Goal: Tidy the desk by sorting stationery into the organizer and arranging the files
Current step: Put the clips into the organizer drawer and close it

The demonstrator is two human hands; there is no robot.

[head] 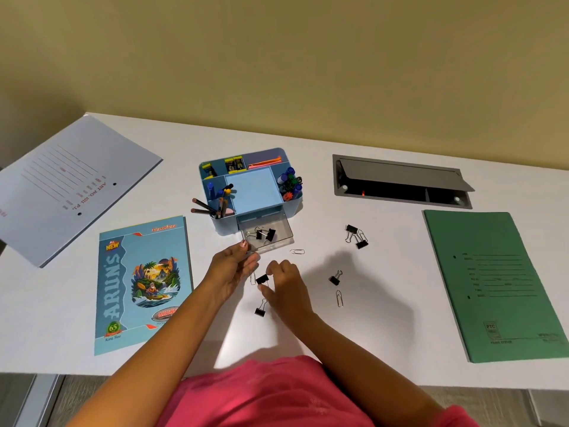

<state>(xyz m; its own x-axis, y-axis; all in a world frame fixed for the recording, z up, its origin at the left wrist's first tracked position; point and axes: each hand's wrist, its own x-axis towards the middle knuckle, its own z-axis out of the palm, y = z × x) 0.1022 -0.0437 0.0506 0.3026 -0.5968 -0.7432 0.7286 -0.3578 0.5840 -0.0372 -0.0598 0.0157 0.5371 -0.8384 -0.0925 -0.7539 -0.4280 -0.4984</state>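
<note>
A blue desk organizer (251, 188) stands mid-table with pens and pencils in its side cells. Its clear drawer (277, 238) is pulled out and holds two black binder clips (266, 234). My left hand (234, 268) holds the drawer's front left corner, thumb on its edge. My right hand (284, 285) pinches a black binder clip (262, 279) just in front of the drawer. Another binder clip (260, 310) lies below my right hand. More clips lie to the right: a pair of binder clips (356, 236), a single binder clip (335, 278), and paper clips (339, 298), (297, 251).
A blue notebook (143, 283) lies left of my hands, a pale blue file (66, 186) at the far left, a green file (495, 285) at the right. A grey cable hatch (400, 180) is set in the table behind the clips.
</note>
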